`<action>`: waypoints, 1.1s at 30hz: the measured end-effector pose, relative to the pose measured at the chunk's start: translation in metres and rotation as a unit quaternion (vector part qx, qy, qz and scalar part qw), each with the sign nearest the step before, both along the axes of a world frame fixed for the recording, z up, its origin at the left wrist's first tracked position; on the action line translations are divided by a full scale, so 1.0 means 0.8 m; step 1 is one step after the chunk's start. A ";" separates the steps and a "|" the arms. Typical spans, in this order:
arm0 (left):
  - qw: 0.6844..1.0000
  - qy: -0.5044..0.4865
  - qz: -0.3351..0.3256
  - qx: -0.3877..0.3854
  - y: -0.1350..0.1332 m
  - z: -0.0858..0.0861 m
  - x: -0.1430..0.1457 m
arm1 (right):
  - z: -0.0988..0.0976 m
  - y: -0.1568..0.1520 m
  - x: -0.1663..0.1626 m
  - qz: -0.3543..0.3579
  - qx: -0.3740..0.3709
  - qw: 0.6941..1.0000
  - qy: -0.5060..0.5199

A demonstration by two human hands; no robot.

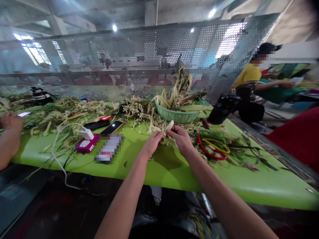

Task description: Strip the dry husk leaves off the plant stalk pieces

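Over the green table [164, 172], my left hand [152, 143] and my right hand [181, 138] meet on a pale strip of husk [169, 126]. Both hands are closed in a pinch on it, the left from the left side, the right a little higher. The strip's light tip pokes up between them. Behind it stands a teal basket [177, 116] heaped with dry husks and leaves. Loose husks and green stems lie all around the hands.
Phones [111, 128], a pink power bank [87, 145] with a white charger and cable lie at left. Red and yellow rings [213, 148] lie at right. Another person's hand [10, 132] rests at far left. A perforated metal screen [139, 59] backs the table; a person in yellow [249, 78] sits at right.
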State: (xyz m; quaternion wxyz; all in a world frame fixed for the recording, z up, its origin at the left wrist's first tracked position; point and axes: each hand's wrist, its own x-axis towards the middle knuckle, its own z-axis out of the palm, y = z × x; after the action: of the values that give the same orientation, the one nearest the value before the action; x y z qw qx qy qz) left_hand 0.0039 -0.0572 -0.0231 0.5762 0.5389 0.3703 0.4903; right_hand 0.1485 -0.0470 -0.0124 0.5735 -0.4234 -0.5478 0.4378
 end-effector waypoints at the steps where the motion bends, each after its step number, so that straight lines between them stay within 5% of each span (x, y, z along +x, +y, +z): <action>1: 1.000 0.004 -0.004 0.004 0.000 -0.001 0.000 | -0.001 0.002 0.000 -0.008 0.007 1.000 -0.001; 9: 0.999 0.018 -0.035 0.012 0.001 -0.002 -0.001 | -0.005 0.009 0.003 -0.061 0.029 0.998 -0.009; 20: 0.985 -0.114 0.039 -0.124 0.004 0.001 -0.005 | 0.001 -0.002 0.006 0.053 -0.017 0.991 -0.120; 33: 0.994 0.022 0.110 -0.016 0.005 -0.002 -0.009 | -0.007 0.006 0.004 -0.022 0.062 0.978 -0.198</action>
State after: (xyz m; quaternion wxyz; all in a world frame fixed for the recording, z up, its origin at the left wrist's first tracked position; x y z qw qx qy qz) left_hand -0.0031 -0.0532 -0.0245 0.5190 0.4965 0.4473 0.5329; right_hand 0.1520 -0.0423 -0.0180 0.4882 -0.4772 -0.6673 0.2977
